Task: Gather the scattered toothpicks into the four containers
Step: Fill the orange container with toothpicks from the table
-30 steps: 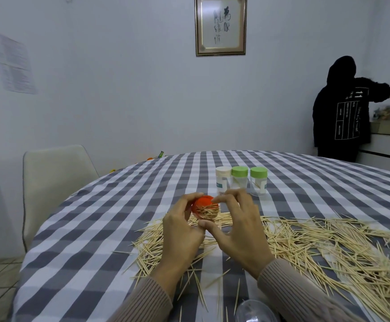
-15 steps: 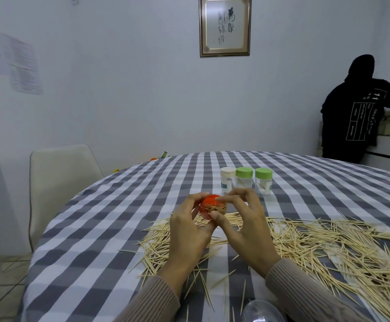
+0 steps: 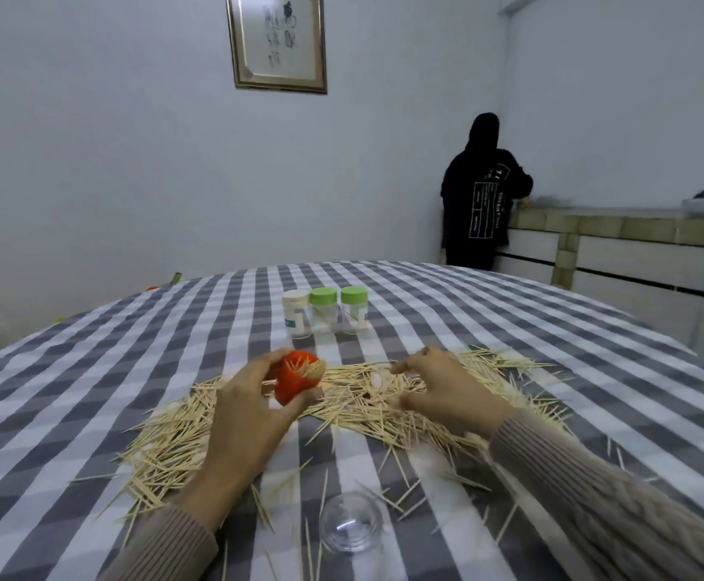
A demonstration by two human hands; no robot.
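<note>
Your orange container (image 3: 295, 381) is tilted, toothpick ends bristling from its mouth; your left hand (image 3: 246, 406) grips it, fingers covering its left side. Just right of it your right hand (image 3: 446, 390) rests on the toothpick pile (image 3: 362, 398), fingers curled low; motion blur hides whether they pinch a stick, so I cannot tell. The pile spreads under and around the orange container on the checked tablecloth (image 3: 90, 371). Beyond it stand three capped jars (image 3: 325, 310), one white, two green, touching in a row. Nearer you than it lies a clear lid or cup (image 3: 351, 522), hard to identify. Far beyond, a person in black (image 3: 478, 195) faces a counter.
</note>
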